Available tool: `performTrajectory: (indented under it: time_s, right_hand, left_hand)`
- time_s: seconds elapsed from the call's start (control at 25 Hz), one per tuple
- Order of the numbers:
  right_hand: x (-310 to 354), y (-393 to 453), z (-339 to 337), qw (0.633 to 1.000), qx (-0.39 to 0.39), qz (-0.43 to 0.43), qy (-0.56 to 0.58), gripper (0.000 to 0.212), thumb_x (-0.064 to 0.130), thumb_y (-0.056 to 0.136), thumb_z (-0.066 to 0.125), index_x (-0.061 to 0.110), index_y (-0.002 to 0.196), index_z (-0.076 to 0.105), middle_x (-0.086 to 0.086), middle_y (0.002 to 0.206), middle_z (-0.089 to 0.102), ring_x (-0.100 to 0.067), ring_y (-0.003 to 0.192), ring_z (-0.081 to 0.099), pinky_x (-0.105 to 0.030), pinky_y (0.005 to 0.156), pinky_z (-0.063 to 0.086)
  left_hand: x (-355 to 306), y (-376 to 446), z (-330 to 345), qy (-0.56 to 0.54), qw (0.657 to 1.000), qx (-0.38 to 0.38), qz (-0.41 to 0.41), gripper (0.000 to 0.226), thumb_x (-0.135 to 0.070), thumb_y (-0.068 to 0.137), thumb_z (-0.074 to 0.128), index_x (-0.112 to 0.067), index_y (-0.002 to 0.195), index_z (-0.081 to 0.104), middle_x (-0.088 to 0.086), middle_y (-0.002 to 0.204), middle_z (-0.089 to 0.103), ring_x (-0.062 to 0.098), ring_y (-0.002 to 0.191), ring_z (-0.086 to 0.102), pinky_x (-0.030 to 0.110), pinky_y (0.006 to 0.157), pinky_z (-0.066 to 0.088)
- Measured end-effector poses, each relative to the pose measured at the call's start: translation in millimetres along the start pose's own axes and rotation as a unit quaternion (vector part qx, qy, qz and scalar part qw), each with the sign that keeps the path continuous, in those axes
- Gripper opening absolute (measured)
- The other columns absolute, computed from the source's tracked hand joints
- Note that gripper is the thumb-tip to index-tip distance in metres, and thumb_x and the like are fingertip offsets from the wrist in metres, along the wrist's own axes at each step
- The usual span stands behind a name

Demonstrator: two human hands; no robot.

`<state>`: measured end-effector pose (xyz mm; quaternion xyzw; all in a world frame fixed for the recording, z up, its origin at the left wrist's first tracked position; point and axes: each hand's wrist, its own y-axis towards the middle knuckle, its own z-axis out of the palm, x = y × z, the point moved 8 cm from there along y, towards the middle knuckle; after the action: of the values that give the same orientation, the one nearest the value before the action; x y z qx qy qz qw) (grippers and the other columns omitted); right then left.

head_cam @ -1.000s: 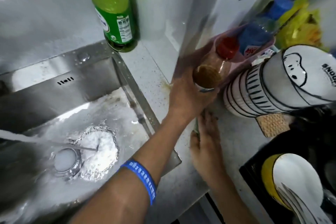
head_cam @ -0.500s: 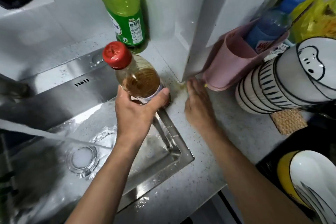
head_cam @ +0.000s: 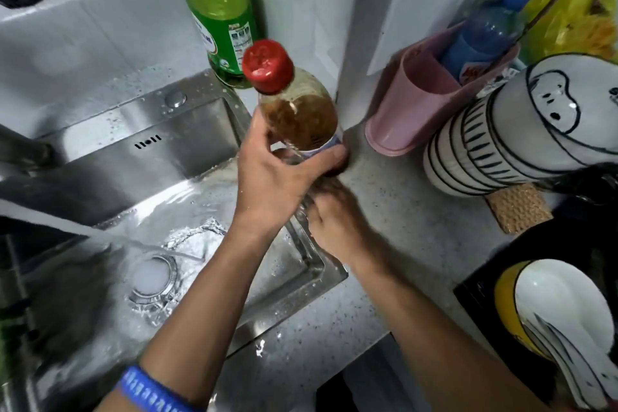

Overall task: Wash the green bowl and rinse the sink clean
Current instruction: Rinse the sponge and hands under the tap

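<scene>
Left hand (head_cam: 271, 184) has its grip around a red-capped bottle (head_cam: 297, 114) above the sink (head_cam: 187, 150) edge. Right hand (head_cam: 334, 221) wipes the counter (head_cam: 401, 227); grip state unclear. Green bowl not visible. Judged: cleanup; next, set the bottle down.

Left hand (head_cam: 271, 181) is reaching up from lower left, forearm crossing the frame diagonally, blue band on the wrist; fingers and thumb are wrapping round the lower body of a bottle (head_cam: 297, 114), holding it lifted and tilted. Right hand (head_cam: 337, 221) is coming in from lower right, palm down, sitting just under and behind the left hand; its fingertips are hidden by the left hand, so grip is unclear
</scene>
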<state>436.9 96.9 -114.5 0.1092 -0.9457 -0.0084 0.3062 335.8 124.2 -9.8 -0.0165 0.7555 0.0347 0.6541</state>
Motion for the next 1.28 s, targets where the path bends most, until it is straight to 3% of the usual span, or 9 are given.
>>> performTrajectory:
  time_s: [0.08, 0.28, 0.48, 0.56, 0.76, 1.0, 1.12, 1.2, 1.28]
  right_hand:
    - [7.0, -36.5, -5.7, 0.997, 0.029, -0.06, 0.044, 0.05, -0.002, 0.083, 0.048, 0.014, 0.129, 0.059, -0.007, 0.136, 0.062, -0.021, 0.124, 0.058, -0.04, 0.101, 0.05]
    - [-60.8, -94.5, -46.3, 0.981, -0.126, 0.148, -0.006, 0.056, 0.012, 0.092, 0.037, 0.003, 0.148, 0.041, -0.014, 0.158, 0.033, -0.031, 0.147, 0.029, -0.042, 0.12, 0.029]
    - [76.5, -112.3, 45.1, 0.999, 0.007, -0.033, 0.01, 0.052, -0.005, 0.08, 0.056, 0.0, 0.132, 0.058, -0.018, 0.141, 0.056, -0.031, 0.137, 0.045, -0.047, 0.109, 0.042]
    - [60.1, -118.1, 22.5, 0.997, -0.055, 0.0, 0.051, 0.051, -0.008, 0.082, 0.051, -0.003, 0.131, 0.059, -0.02, 0.139, 0.057, -0.034, 0.135, 0.048, -0.051, 0.106, 0.044]
    - [-13.7, -164.4, -16.8, 0.98, -0.144, 0.126, -0.051, 0.049, -0.004, 0.092, 0.038, -0.009, 0.14, 0.045, -0.026, 0.151, 0.039, -0.043, 0.142, 0.033, -0.062, 0.109, 0.035]
    - [181.9, -175.5, 107.8, 0.997, -0.002, -0.024, 0.07, 0.053, 0.004, 0.087, 0.037, -0.002, 0.136, 0.055, -0.018, 0.146, 0.051, -0.032, 0.14, 0.042, -0.047, 0.114, 0.035]
    - [217.1, -146.4, 130.8, 0.984, 0.037, 0.026, 0.17, 0.058, 0.008, 0.082, 0.041, 0.007, 0.138, 0.055, -0.012, 0.141, 0.057, -0.028, 0.129, 0.053, -0.04, 0.105, 0.045]
    - [199.2, -131.0, 128.3, 0.939, 0.017, 0.204, 0.275, 0.052, 0.005, 0.093, 0.042, 0.015, 0.143, 0.051, -0.007, 0.133, 0.062, -0.018, 0.112, 0.062, -0.028, 0.095, 0.05]
    - [175.6, -111.9, 137.5, 0.779, -0.029, 0.396, 0.485, 0.041, -0.001, 0.097, 0.048, 0.007, 0.137, 0.055, -0.006, 0.112, 0.067, -0.011, 0.084, 0.061, -0.018, 0.076, 0.05]
  left_hand:
    - [-7.3, 5.4, 20.1, 0.031, 0.998, 0.05, 0.022, 0.065, -0.025, 0.06, 0.094, -0.02, 0.114, 0.059, -0.01, 0.104, 0.07, 0.002, 0.095, 0.067, 0.022, 0.081, 0.056]
    - [13.8, 19.1, 64.7, 0.131, 0.984, 0.112, 0.035, 0.072, -0.04, 0.058, 0.091, -0.023, 0.121, 0.061, -0.007, 0.109, 0.071, 0.012, 0.097, 0.068, 0.035, 0.084, 0.058]
    - [34.6, 11.4, 61.5, 0.114, 0.987, 0.116, -0.011, 0.071, -0.036, 0.061, 0.091, -0.016, 0.122, 0.061, -0.008, 0.106, 0.071, 0.003, 0.095, 0.068, 0.028, 0.085, 0.058]
    - [41.1, -1.1, 40.2, 0.113, 0.985, 0.117, -0.057, 0.069, -0.025, 0.068, 0.089, -0.014, 0.129, 0.058, -0.006, 0.113, 0.068, 0.003, 0.102, 0.063, 0.023, 0.091, 0.053]
    - [78.2, -53.5, -65.9, 0.057, 0.989, 0.001, -0.137, 0.021, -0.008, 0.086, 0.073, -0.017, 0.103, 0.067, -0.01, 0.094, 0.067, 0.006, 0.085, 0.061, 0.02, 0.079, 0.051]
    - [116.3, -113.1, -167.9, 0.011, 0.963, -0.12, -0.242, 0.01, -0.016, 0.095, 0.062, -0.023, 0.092, 0.069, -0.006, 0.087, 0.069, 0.009, 0.082, 0.063, 0.036, 0.079, 0.055]
    - [106.0, -126.0, -216.8, -0.015, 0.95, -0.18, -0.257, 0.021, -0.019, 0.101, 0.051, -0.01, 0.098, 0.07, 0.002, 0.091, 0.069, 0.013, 0.081, 0.063, 0.028, 0.071, 0.052]
    - [101.4, -133.0, -248.2, -0.035, 0.944, -0.204, -0.257, 0.03, -0.023, 0.105, 0.044, -0.009, 0.095, 0.069, 0.008, 0.09, 0.068, 0.017, 0.078, 0.062, 0.025, 0.069, 0.051]
    - [104.3, -140.2, -269.6, -0.058, 0.934, -0.224, -0.272, 0.039, -0.03, 0.106, 0.038, -0.01, 0.094, 0.069, 0.012, 0.088, 0.07, 0.02, 0.075, 0.064, 0.025, 0.067, 0.049]
